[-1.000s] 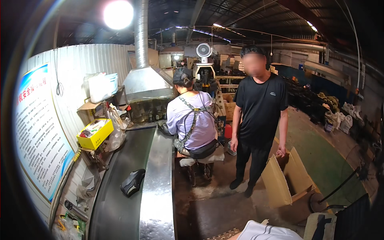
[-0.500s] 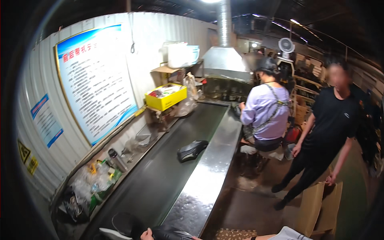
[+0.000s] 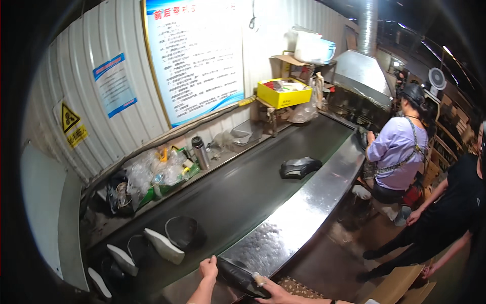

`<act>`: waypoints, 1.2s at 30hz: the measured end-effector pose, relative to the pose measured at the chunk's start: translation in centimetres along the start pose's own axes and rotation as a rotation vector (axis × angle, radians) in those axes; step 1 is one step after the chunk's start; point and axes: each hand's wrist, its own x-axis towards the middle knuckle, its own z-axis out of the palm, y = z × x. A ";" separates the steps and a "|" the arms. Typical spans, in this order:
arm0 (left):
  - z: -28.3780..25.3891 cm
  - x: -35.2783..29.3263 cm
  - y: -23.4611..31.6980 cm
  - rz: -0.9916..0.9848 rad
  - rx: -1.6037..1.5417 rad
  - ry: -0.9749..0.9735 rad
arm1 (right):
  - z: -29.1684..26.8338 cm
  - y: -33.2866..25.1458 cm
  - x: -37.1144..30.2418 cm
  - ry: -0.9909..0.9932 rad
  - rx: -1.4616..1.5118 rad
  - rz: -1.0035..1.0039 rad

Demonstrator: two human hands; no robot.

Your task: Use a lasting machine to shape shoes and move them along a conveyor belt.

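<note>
A black shoe upper (image 3: 235,276) lies between my two hands at the near end of the metal ledge. My left hand (image 3: 208,268) is closed on its left end. My right hand (image 3: 276,292) grips the other end, with something pale at the fingertips that I cannot make out. On the dark conveyor belt, left of my hands, a black shoe (image 3: 185,234) lies on its side, its white sole (image 3: 164,245) facing me. Beyond it to the left are more such shoes (image 3: 121,259). Another black shoe (image 3: 300,167) sits farther up the belt.
The shiny metal ledge (image 3: 298,207) runs along the belt's right side. Plastic bags (image 3: 147,175), a steel flask (image 3: 200,153) and a yellow box (image 3: 284,93) line the wall side. One person (image 3: 397,147) sits at the far end; another (image 3: 450,207) stands right, beside a cardboard box (image 3: 400,286).
The view has swung left and down, bringing both hands, the black shoe upper and the row of white-soled shoes into fuller sight. The shoe upper stays in my hands.
</note>
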 end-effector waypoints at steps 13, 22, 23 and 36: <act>2.4 -5.0 3.0 -0.069 0.238 0.167 | -1.5 2.0 -1.2 -0.123 -0.182 -0.085; -2.3 -6.4 0.6 -0.107 -0.184 0.182 | -3.0 -1.2 1.0 -0.303 0.142 0.031; -3.2 -7.2 0.4 -0.135 -0.258 0.207 | -3.2 -2.1 1.5 -0.337 0.373 0.214; -10.7 -13.5 -2.5 -0.156 -0.328 0.440 | 2.9 -5.3 9.8 -0.677 0.626 0.984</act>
